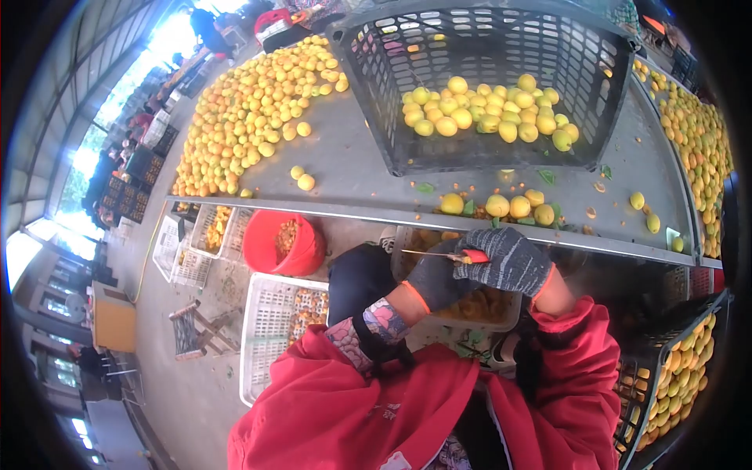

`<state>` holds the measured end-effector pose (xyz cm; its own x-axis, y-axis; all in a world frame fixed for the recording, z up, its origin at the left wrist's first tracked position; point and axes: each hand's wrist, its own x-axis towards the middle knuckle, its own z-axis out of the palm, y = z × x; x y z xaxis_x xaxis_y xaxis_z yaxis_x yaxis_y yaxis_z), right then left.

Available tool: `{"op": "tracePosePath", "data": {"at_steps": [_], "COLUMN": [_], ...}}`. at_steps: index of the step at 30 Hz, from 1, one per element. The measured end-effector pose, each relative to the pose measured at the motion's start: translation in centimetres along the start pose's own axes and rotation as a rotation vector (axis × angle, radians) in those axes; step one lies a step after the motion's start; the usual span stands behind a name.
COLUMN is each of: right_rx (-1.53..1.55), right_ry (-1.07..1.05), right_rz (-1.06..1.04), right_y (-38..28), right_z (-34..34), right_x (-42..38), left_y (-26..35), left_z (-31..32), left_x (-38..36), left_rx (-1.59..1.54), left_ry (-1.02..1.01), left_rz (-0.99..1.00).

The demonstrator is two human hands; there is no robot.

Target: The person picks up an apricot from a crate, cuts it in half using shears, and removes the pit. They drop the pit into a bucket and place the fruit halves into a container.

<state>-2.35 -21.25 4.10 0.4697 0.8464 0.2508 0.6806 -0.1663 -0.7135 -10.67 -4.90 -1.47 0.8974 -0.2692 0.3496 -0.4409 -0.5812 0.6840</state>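
Note:
My right hand (509,260), in a grey knitted glove, is closed on the red handle of a thin pointed tool (475,256). Its narrow shaft points left; whether it is a knife or a pick I cannot make out. My left hand (439,280), in a dark glove with an orange cuff edge, is curled against the right hand, below the shaft. What it holds, if anything, is hidden. Just beyond the hands, several yellow apricots (519,207) lie along the table edge, with leaves and small brown bits around them.
A black crate (486,157) with apricots stands on the grey table (313,176), beside a large apricot pile (258,110). Below are a red bucket (274,244), white baskets (262,345) and a small stool (200,329). Another black crate (674,360) of apricots is at right.

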Motion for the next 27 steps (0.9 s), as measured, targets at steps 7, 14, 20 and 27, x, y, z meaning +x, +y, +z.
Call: {"op": "tracePosePath", "data": {"at_steps": [7,14,20,27], "right_rx": [0.074,0.427,0.399,0.271], "right_ry": [0.438,0.889,1.054,1.035], "right_rz": [0.088,0.223,0.234,0.260], "right_y": [1.6,2.5,3.6,4.4], "right_z": [-2.5,-7.2,-9.4,-9.3], "right_x": [-1.0,-2.4,-4.0,-3.9], "left_y": [1.6,-8.3,-9.1,-5.0], "left_z": [-7.3,-19.5,-19.6,-18.5], "left_x": [-2.9,-21.8,-29.9,-10.2], "left_rx": [-1.324,0.733,0.892,0.854], "left_ry": [0.261,-0.357,-0.785,-0.141], "left_rz": [-0.950,-0.359,-1.208,-0.660]}}
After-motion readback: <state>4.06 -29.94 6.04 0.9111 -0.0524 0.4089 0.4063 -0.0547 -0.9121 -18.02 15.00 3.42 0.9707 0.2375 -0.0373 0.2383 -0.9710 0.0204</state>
